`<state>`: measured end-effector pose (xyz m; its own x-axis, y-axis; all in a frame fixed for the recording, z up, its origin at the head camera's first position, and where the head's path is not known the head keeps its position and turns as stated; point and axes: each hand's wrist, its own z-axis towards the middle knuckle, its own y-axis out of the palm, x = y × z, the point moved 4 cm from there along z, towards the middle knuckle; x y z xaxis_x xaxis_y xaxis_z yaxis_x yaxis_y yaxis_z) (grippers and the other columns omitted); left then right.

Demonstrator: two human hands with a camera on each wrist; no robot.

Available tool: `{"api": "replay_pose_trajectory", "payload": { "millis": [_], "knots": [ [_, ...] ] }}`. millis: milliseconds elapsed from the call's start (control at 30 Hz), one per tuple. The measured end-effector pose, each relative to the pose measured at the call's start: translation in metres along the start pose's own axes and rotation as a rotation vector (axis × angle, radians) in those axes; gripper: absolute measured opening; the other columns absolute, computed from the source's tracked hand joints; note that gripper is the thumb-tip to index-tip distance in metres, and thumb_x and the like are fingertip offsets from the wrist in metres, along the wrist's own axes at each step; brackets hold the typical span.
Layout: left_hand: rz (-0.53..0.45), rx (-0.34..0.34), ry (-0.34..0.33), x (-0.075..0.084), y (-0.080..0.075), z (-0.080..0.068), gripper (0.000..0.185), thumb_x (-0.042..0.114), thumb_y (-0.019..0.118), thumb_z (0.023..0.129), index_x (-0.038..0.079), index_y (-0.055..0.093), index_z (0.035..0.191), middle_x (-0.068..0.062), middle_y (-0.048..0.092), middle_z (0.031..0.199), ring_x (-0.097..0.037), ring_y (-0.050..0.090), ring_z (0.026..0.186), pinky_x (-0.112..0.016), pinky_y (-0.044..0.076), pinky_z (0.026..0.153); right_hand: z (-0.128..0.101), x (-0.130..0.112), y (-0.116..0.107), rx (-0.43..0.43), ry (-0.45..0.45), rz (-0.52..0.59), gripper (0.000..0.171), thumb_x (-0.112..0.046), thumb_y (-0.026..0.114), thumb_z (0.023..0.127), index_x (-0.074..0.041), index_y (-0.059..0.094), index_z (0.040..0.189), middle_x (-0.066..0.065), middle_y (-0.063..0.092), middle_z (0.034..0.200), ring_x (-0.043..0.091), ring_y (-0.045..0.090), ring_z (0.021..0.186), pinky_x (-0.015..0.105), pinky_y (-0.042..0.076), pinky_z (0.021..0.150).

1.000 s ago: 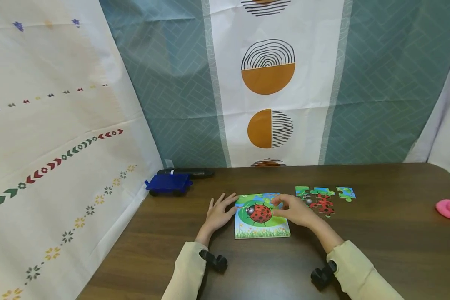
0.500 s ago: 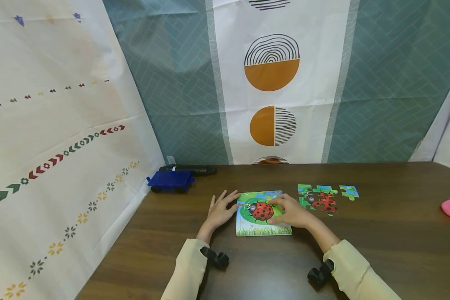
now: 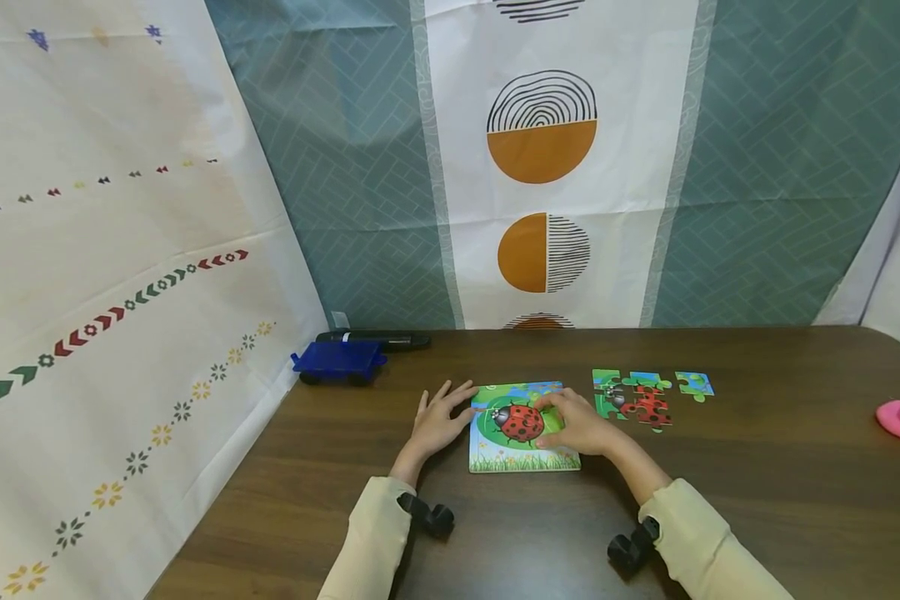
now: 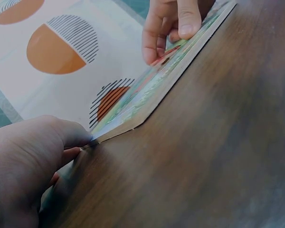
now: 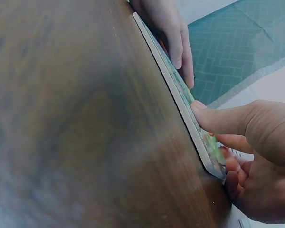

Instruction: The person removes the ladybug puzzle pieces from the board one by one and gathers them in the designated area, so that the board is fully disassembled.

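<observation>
The ladybird puzzle board [image 3: 523, 429] lies flat on the table [image 3: 757, 483], straight ahead of the person. The left hand [image 3: 437, 422] rests at its nine o'clock edge, fingers straight and spread, holding nothing. The right hand [image 3: 579, 423] curls over the three o'clock side, thumb and fingers pressing the picture. The board looks thin, stiff and light, likely to slide on the wood; its edges seem the surest place to hold. Loose puzzle pieces [image 3: 641, 400] lie at two o'clock.
</observation>
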<state>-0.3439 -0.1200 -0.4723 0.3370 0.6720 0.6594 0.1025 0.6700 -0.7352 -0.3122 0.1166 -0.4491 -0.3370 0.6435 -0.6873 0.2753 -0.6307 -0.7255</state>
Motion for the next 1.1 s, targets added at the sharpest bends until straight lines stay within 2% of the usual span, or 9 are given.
{"api": "replay_pose_trajectory", "payload": {
  "millis": [200,367,467,567,667,800,900,1100],
  "knots": [
    [0.019,-0.005,-0.004,0.002,0.0,0.002,0.044,0.028,0.056,0.098,0.018,0.054,0.141,-0.001,0.044,0.154,-0.034,0.022,0.151,-0.064,-0.002,0.12,0.0,0.0,0.0,0.043,0.009,0.065,0.053,-0.018,0.082,0.078,-0.005,0.054,0.122,0.017,0.054,0.116,0.034,0.04,0.105,0.047,0.041,0.08],
    [0.003,-0.01,0.014,0.004,0.001,0.003,0.044,0.027,0.055,0.098,0.017,0.054,0.141,-0.003,0.043,0.154,-0.035,0.022,0.151,-0.065,-0.002,0.12,-0.002,0.005,-0.001,0.022,-0.013,0.195,0.051,-0.012,0.077,0.082,-0.004,0.05,0.124,0.019,0.054,0.114,0.03,0.051,0.099,0.039,0.046,0.07],
    [0.001,-0.006,0.007,0.003,0.0,0.001,0.044,0.028,0.056,0.098,0.017,0.054,0.141,-0.003,0.043,0.154,-0.034,0.022,0.151,-0.064,-0.003,0.12,-0.002,0.009,-0.002,-0.001,-0.042,0.252,0.048,-0.008,0.073,0.085,-0.003,0.049,0.127,0.019,0.057,0.109,0.026,0.055,0.096,0.036,0.048,0.07],
    [0.007,0.0,0.006,0.001,0.0,0.0,0.044,0.028,0.055,0.099,0.016,0.054,0.141,-0.003,0.043,0.154,-0.034,0.022,0.151,-0.064,-0.002,0.12,-0.001,0.013,-0.002,-0.02,-0.058,0.233,0.042,-0.011,0.071,0.088,-0.002,0.052,0.124,0.017,0.06,0.107,0.026,0.057,0.099,0.037,0.049,0.076],
    [0.008,0.003,0.007,0.001,0.0,-0.001,0.044,0.028,0.055,0.099,0.016,0.054,0.141,-0.003,0.043,0.154,-0.034,0.022,0.151,-0.065,-0.002,0.12,-0.001,0.014,-0.003,-0.039,-0.06,0.206,0.032,-0.018,0.071,0.088,-0.003,0.056,0.112,0.016,0.061,0.109,0.03,0.057,0.103,0.04,0.048,0.08],
    [0.011,0.001,0.0,0.001,-0.001,-0.002,0.044,0.028,0.055,0.099,0.017,0.054,0.141,-0.002,0.043,0.155,-0.033,0.022,0.151,-0.064,-0.003,0.12,-0.004,0.011,-0.005,-0.042,-0.133,0.165,0.021,-0.024,0.069,0.091,-0.009,0.055,0.094,0.01,0.059,0.103,0.029,0.056,0.101,0.037,0.044,0.077],
    [0.016,0.002,-0.004,0.001,-0.001,-0.002,0.044,0.028,0.055,0.099,0.017,0.054,0.142,-0.002,0.043,0.155,-0.033,0.022,0.151,-0.064,-0.003,0.12,-0.005,0.008,-0.007,-0.036,-0.165,0.135,0.021,-0.027,0.067,0.091,-0.012,0.053,0.088,0.007,0.058,0.097,0.025,0.054,0.095,0.034,0.041,0.074],
    [0.02,-0.001,0.005,0.0,-0.001,-0.001,0.044,0.028,0.055,0.099,0.017,0.054,0.142,-0.003,0.043,0.154,-0.034,0.022,0.151,-0.064,-0.002,0.12,-0.004,0.007,-0.007,-0.046,-0.098,0.102,0.018,-0.021,0.067,0.092,-0.01,0.054,0.088,0.008,0.059,0.1,0.023,0.05,0.091,0.035,0.039,0.074]
  ]
}}
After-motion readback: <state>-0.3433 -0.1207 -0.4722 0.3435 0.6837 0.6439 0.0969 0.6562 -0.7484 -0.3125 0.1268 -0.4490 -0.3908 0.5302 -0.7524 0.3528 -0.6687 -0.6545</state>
